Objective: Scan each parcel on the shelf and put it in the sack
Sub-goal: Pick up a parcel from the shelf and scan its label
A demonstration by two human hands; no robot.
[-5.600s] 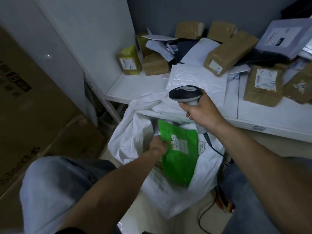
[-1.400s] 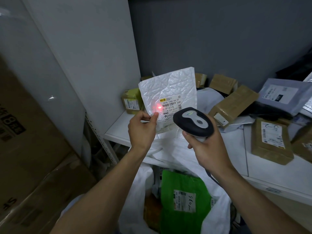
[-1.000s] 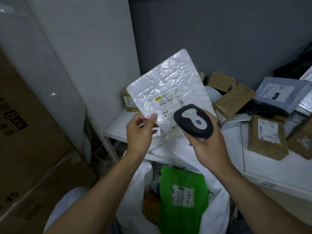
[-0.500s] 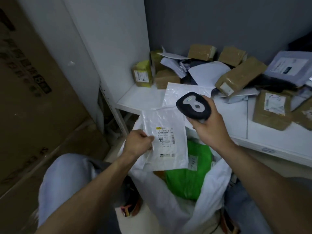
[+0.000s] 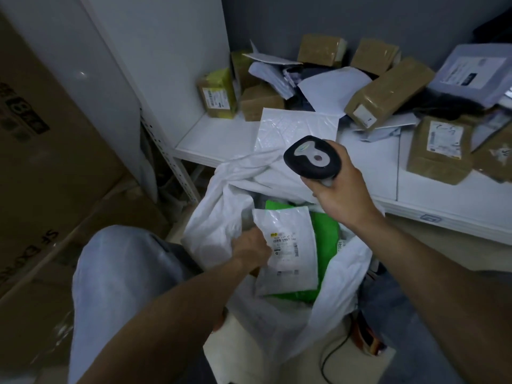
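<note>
Boxes: big cardboard boxes fill the left side, stacked against a pale wall.
Shelf: a white shelf runs across the upper right, with its front edge just behind the sack.
Sack: a white sack stands open on the floor below the shelf edge, between the person's legs. Its far rim is draped against the shelf front.
Knee: one knee in pale trousers sits left of the sack.
Shelf load: brown parcels are heaped along the back and right. A gray bag rests on top at far right, and a flat white mailer lies near the front edge.
Green parcel: a green parcel lies inside the sack, mostly covered by the white parcel.
White parcel: a white parcel lies label up in the sack's mouth, on top of the green one. It is below and left of the right hand and touches the left hand at its left edge.
Right hand: the right hand has its fingers wrapped round the scanner's grip. It is raised over the sack's far rim, apart from the white parcel.
Left hand: the left hand is inside the sack's mouth, fingers curled on the white parcel's left edge.
Scanner: a dark scanner with a light top panel points its head to the left, level with the shelf front.
Cable: a thin dark cable trails on the floor right of the sack.
</note>
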